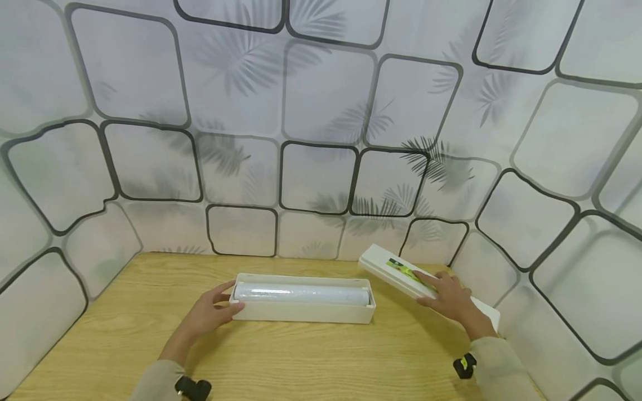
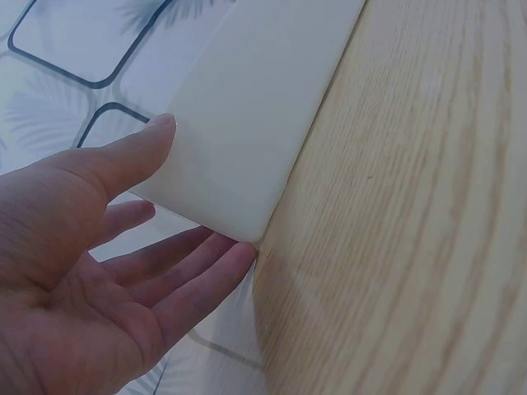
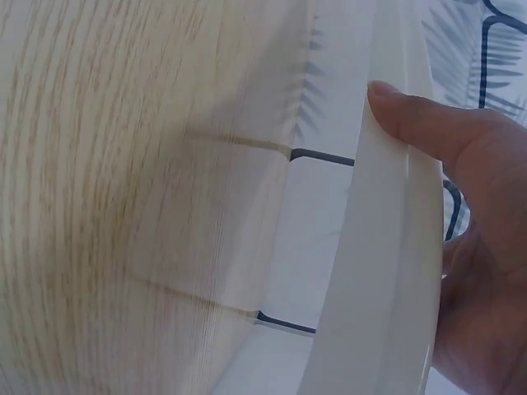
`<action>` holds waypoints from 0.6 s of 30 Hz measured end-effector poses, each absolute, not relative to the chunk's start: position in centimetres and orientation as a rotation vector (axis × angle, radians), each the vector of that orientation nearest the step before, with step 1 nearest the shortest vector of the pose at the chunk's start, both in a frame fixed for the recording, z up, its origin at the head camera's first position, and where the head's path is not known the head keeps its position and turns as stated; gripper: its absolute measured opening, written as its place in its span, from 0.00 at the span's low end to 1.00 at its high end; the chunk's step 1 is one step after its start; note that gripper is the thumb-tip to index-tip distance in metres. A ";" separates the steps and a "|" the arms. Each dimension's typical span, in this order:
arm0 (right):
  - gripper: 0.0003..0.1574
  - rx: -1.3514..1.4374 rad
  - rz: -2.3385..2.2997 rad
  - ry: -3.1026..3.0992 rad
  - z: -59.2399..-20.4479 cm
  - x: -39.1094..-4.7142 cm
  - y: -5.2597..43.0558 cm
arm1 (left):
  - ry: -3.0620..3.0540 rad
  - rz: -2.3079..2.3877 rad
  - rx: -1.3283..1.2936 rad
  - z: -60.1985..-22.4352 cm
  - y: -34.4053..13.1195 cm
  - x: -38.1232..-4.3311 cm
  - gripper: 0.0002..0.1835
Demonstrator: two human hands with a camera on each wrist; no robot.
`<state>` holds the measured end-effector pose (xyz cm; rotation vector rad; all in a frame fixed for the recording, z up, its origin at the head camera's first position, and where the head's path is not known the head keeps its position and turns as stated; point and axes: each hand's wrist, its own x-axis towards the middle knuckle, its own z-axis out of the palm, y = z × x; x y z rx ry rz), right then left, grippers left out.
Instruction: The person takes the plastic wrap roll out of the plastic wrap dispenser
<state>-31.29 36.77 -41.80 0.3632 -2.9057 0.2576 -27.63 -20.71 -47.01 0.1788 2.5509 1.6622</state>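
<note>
A long white box [image 1: 301, 313] without its lid lies on the table, a roll of clear plastic wrap [image 1: 301, 294] inside it. At its left end, my left hand [image 1: 208, 312] holds the box, thumb on the front face. The left wrist view shows the thumb against the box wall [image 2: 255, 107] and the other fingers around its end corner. To the right, my right hand [image 1: 446, 296] grips the long white lid [image 1: 381, 260], which has a green label [image 1: 401, 268] on top. The lid is tilted and raised above the table, its thumb-side edge pinched in the right wrist view.
The wooden table [image 1: 281, 356] meets a patterned cloth or paper wall [image 1: 316, 178] at the back and both sides. The lid's far right end comes close to the right wall. A black camera band [image 1: 193, 388] sits on the left wrist, another [image 1: 465, 366] on the right.
</note>
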 end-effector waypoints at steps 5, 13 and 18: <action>0.47 0.342 0.251 -2.963 -41.8 -31.6 37.1 | 2.546 1.666 0.173 -47.0 -20.8 -27.7 0.44; 0.48 0.337 0.266 -3.033 -42.1 -32.6 37.4 | 2.526 1.693 0.187 -47.2 -20.9 -27.7 0.43; 0.49 0.371 0.318 -3.042 -42.5 -33.1 37.6 | 2.532 1.683 0.204 -47.0 -20.8 -27.6 0.44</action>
